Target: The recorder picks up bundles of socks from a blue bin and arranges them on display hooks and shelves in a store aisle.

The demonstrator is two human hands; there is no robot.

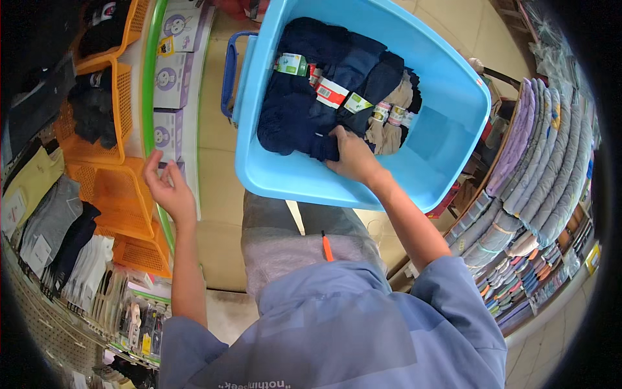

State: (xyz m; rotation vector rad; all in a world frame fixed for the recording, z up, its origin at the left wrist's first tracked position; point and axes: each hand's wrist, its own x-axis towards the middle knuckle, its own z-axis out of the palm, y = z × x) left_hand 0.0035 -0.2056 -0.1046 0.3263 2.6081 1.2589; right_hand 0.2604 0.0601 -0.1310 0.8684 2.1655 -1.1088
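Note:
My right hand (354,155) reaches into a light blue plastic bin (437,194), its thumb and fingers around the near edge of a navy knit bundle (323,146). Folded navy knit goods (311,41) with paper bands fill the bin's left part. Beige banded bundles (388,138) lie to their right, beside black ones. My left hand (170,189) is raised, empty, with bent fingers apart. It hovers near the green shelf edge, beside an orange perforated plastic basket (116,194).
Further orange baskets (99,112) on the left hold dark bundles. White and purple boxes (167,80) line the lower shelf. Socks (87,272) hang on pegboard hooks (53,330). Folded quilted textiles (539,146) are stacked on the right rack. A blue handle (229,75) sticks out left of the bin.

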